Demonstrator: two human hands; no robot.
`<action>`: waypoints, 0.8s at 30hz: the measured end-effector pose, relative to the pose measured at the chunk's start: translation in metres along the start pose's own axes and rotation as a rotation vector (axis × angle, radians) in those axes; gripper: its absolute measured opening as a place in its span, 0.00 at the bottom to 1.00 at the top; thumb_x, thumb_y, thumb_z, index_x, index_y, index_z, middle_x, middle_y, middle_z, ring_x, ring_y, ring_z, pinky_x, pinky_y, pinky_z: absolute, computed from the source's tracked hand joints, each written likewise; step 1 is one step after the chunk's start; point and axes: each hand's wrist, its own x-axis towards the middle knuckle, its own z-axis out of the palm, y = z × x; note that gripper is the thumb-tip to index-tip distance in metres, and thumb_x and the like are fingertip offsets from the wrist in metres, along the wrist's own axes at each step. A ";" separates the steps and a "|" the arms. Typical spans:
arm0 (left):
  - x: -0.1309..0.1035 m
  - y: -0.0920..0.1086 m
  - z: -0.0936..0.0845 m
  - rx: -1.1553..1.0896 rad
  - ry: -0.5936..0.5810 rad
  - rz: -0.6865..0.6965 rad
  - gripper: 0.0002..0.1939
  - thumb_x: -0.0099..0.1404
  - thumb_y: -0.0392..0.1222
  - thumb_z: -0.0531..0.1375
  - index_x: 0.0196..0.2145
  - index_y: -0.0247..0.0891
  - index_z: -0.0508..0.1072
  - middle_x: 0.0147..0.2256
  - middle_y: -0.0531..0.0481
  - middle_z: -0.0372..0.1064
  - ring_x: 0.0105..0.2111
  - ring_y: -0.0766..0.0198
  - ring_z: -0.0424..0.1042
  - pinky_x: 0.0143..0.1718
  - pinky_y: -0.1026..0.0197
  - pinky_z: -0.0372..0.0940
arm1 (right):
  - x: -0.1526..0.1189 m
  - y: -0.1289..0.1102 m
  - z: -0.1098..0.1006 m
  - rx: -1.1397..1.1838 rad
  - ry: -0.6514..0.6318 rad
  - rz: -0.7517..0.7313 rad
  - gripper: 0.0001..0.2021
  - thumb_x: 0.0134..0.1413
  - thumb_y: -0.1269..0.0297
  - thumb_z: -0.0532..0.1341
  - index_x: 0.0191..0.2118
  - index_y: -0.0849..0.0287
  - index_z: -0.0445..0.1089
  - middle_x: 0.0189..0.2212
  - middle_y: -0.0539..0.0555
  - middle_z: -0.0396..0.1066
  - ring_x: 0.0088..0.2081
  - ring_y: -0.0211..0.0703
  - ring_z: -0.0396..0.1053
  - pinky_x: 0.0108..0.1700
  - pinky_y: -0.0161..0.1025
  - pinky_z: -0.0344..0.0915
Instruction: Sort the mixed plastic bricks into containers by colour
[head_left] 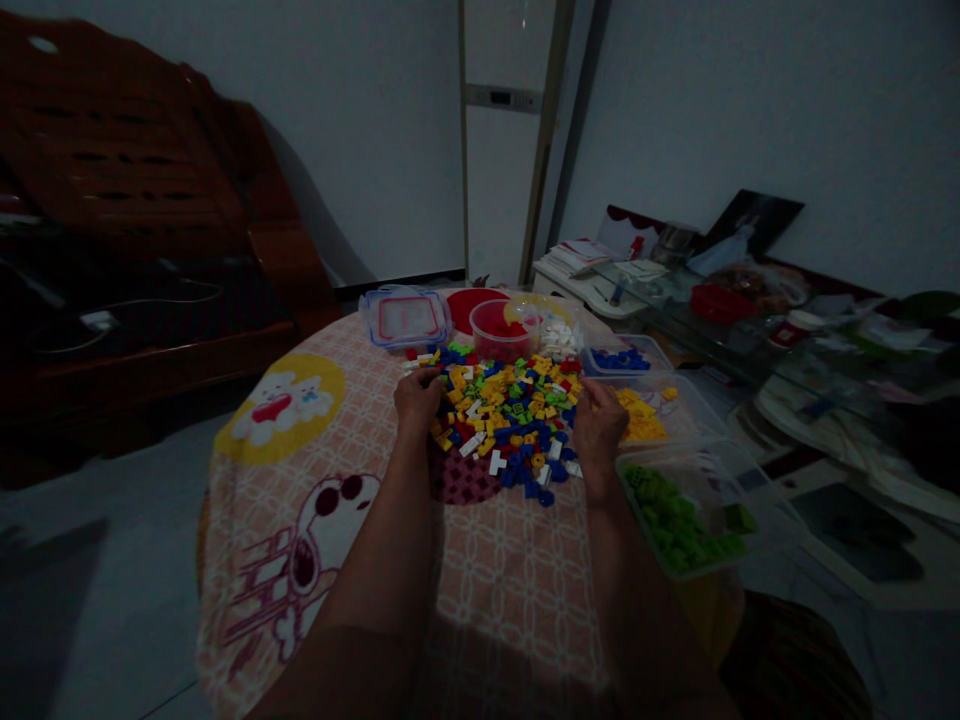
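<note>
Left hand [418, 402] of mine is curled at the left edge of a big mixed pile of toy bricks [510, 400], in the middle of the frame. Its fingers are bent in, and I cannot tell if it has a brick. My right hand [600, 420] is at the pile's right edge, thumb and fingers close together, and I cannot tell if they pinch anything. The pile lies loose on a pink cloth [517, 570]. At the lower right, a clear box [712, 475] has green bricks [667, 515]. Above it, yellow bricks [640, 415] and blue bricks [621, 360] lie in boxes [691, 412] too. I think I am picking through the mix, and lots is left. The next move seems to call for a soft pinch on one small brick, without pushing the others about.
</note>
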 end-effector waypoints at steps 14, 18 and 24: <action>-0.001 0.004 -0.003 0.021 -0.014 0.010 0.17 0.60 0.39 0.61 0.46 0.39 0.82 0.44 0.47 0.80 0.43 0.58 0.77 0.46 0.60 0.68 | -0.018 -0.001 0.012 -0.179 -0.429 -0.134 0.22 0.56 0.76 0.52 0.48 0.54 0.79 0.45 0.56 0.80 0.47 0.47 0.77 0.53 0.41 0.71; -0.001 0.002 -0.002 0.028 -0.010 0.011 0.17 0.60 0.40 0.62 0.46 0.39 0.82 0.44 0.47 0.80 0.44 0.57 0.77 0.47 0.59 0.68 | -0.017 -0.003 0.010 -0.181 -0.412 -0.102 0.21 0.58 0.73 0.53 0.50 0.55 0.78 0.45 0.57 0.81 0.46 0.50 0.78 0.51 0.43 0.72; 0.001 -0.002 0.000 0.019 -0.003 0.027 0.17 0.60 0.40 0.61 0.46 0.40 0.82 0.44 0.47 0.80 0.43 0.57 0.77 0.47 0.59 0.68 | -0.016 -0.007 0.008 -0.129 -0.376 -0.079 0.18 0.63 0.67 0.53 0.49 0.56 0.79 0.44 0.59 0.81 0.46 0.50 0.78 0.51 0.45 0.72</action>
